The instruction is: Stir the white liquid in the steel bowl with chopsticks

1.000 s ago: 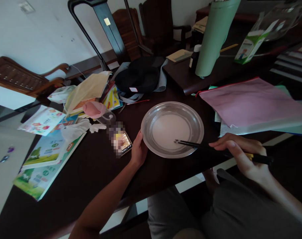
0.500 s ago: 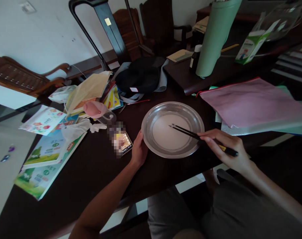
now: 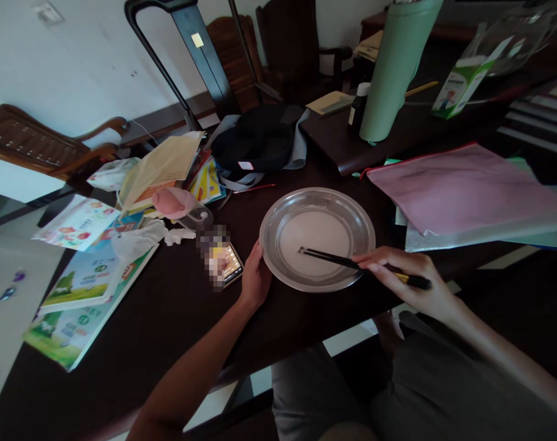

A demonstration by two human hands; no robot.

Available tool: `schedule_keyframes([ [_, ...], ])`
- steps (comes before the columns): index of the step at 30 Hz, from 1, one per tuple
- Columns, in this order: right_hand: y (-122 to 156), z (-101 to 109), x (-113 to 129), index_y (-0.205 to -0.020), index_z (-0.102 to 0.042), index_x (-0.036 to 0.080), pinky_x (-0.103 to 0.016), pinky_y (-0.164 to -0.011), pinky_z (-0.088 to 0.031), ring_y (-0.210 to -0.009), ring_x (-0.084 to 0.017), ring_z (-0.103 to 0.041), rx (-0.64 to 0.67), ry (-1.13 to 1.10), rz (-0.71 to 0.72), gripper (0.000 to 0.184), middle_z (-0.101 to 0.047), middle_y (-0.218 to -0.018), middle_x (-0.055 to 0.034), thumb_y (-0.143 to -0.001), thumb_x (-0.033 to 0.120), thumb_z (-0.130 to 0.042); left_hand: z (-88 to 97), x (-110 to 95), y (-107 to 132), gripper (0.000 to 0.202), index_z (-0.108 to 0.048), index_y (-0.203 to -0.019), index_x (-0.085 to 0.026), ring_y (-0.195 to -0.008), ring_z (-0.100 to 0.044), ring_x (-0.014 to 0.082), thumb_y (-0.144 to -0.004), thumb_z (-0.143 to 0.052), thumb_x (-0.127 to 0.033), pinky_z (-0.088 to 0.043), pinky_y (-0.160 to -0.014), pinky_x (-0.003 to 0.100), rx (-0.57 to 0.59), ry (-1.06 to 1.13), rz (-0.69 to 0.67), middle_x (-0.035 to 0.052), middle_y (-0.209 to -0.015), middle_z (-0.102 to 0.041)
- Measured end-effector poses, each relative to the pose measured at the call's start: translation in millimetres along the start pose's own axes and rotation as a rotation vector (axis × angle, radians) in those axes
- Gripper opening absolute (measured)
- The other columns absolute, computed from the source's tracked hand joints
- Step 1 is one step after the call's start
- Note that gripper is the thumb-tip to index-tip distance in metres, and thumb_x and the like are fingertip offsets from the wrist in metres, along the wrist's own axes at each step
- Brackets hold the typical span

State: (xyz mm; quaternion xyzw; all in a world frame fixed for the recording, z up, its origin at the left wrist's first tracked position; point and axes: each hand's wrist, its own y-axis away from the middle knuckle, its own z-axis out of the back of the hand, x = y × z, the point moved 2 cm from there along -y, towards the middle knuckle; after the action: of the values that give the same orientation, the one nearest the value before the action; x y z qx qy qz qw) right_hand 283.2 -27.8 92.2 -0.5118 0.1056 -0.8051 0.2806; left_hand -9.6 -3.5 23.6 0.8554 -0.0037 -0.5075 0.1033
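Observation:
A round metal dish [image 3: 273, 269] with a wide rim rests on the dark table before me, a pale, whitish layer [image 3: 315, 229] covering its bottom; I cannot tell if that is liquid. My left hand [image 3: 256, 278] grips the dish's left rim, with the fingers partly hidden beneath and behind it. In my right hand [image 3: 404, 272] is a pair of black chopsticks [image 3: 331, 256] with gold near the upper ends. Their tips lie close together over or in the whitish layer, left of the dish's centre.
A phone [image 3: 230, 266] lies left of my left hand. Books [image 3: 83, 288], papers and a pink-topped item [image 3: 172, 202] crowd the left side. Behind the dish sits a black bag [image 3: 255, 141]. A pink zip pouch [image 3: 466, 187] lies right, and a tall green cylinder [image 3: 393, 79] stands behind.
My right hand and the chopsticks have moved left and the tips slightly nearer to me within the dish. My left hand stays at the rim.

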Motion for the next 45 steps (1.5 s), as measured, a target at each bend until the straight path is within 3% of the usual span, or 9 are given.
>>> schedule_keyframes([
  [6,-1,-2,-11,-0.107,-0.075,0.024,-0.031,-0.086,-0.066,-0.102,-0.021,-0.080,-0.044,0.107,0.024,0.015,-0.082,-0.112,-0.0060,-0.100,0.018,-0.064,-1.1,0,0,0.040,-0.077,-0.112,-0.023,-0.134,-0.064,0.0337,-0.083,-0.078,-0.050,-0.049,-0.116,0.049,0.002,0.004,-0.009,0.0063,-0.125,-0.079],
  [14,16,28,7,-0.090,-0.076,0.025,-0.030,-0.067,-0.060,-0.080,-0.019,-0.078,-0.217,0.174,-0.052,0.025,-0.081,-0.089,-0.0035,-0.104,0.020,-0.055,0.5,1,0,0.038,-0.076,-0.115,-0.023,-0.136,-0.062,0.0336,-0.087,-0.073,-0.049,-0.048,-0.117,0.049,-0.011,-0.010,0.008,0.0064,-0.127,-0.078],
  [20,13,21,10,-0.088,-0.077,0.027,-0.028,-0.065,-0.064,-0.076,-0.018,-0.080,-0.107,0.018,-0.046,0.028,-0.082,-0.085,-0.0016,-0.104,0.021,-0.055,1.3,1,0,0.037,-0.076,-0.113,-0.023,-0.136,-0.062,0.0323,-0.086,-0.074,-0.048,-0.048,-0.117,0.048,-0.011,-0.005,0.012,0.0055,-0.125,-0.078],
  [24,2,2,3,-0.099,-0.078,0.026,-0.028,-0.073,-0.067,-0.088,-0.020,-0.082,0.007,-0.018,-0.017,0.016,-0.085,-0.100,-0.0032,-0.101,0.023,-0.062,1.4,1,0,0.037,-0.076,-0.113,-0.022,-0.136,-0.062,0.0323,-0.088,-0.072,-0.048,-0.048,-0.118,0.048,-0.010,-0.022,0.003,0.0065,-0.125,-0.078],
  [28,-2,-8,-9,-0.106,-0.076,0.026,-0.031,-0.085,-0.067,-0.101,-0.021,-0.081,0.017,0.036,0.011,0.015,-0.083,-0.113,-0.0046,-0.100,0.021,-0.064,0.7,0,0,0.037,-0.076,-0.113,-0.022,-0.134,-0.064,0.0326,-0.087,-0.073,-0.049,-0.049,-0.116,0.048,-0.009,-0.021,0.004,0.0067,-0.124,-0.079],
  [31,0,-3,-10,-0.107,-0.075,0.025,-0.033,-0.086,-0.066,-0.102,-0.023,-0.080,-0.042,0.127,0.033,0.015,-0.082,-0.113,-0.0063,-0.100,0.019,-0.064,-0.5,0,0,0.038,-0.076,-0.115,-0.023,-0.134,-0.063,0.0332,-0.087,-0.072,-0.048,-0.050,-0.115,0.048,-0.006,-0.021,0.002,0.0068,-0.127,-0.078],
  [36,8,20,4,-0.096,-0.075,0.023,-0.031,-0.065,-0.061,-0.080,-0.020,-0.079,-0.184,0.217,0.024,0.019,-0.081,-0.092,-0.0059,-0.102,0.018,-0.058,-0.7,1,0,0.038,-0.076,-0.115,-0.023,-0.136,-0.062,0.0333,-0.088,-0.072,-0.048,-0.048,-0.117,0.049,-0.009,-0.023,0.001,0.0066,-0.127,-0.078],
  [39,16,29,9,-0.089,-0.076,0.026,-0.033,-0.065,-0.060,-0.078,-0.021,-0.078,-0.224,0.182,-0.029,0.025,-0.081,-0.087,-0.0042,-0.104,0.022,-0.055,-1.0,1,0,0.038,-0.076,-0.113,-0.023,-0.137,-0.062,0.0332,-0.086,-0.073,-0.049,-0.048,-0.118,0.049,-0.003,-0.016,-0.002,0.0061,-0.126,-0.078],
  [45,13,22,12,-0.088,-0.077,0.026,-0.030,-0.063,-0.063,-0.075,-0.019,-0.079,-0.116,0.061,0.003,0.028,-0.081,-0.084,-0.0031,-0.105,0.025,-0.054,-2.7,-1,1,0.037,-0.076,-0.112,-0.023,-0.137,-0.061,0.0333,-0.086,-0.074,-0.050,-0.048,-0.118,0.048,-0.001,-0.017,0.004,0.0061,-0.125,-0.078],
])
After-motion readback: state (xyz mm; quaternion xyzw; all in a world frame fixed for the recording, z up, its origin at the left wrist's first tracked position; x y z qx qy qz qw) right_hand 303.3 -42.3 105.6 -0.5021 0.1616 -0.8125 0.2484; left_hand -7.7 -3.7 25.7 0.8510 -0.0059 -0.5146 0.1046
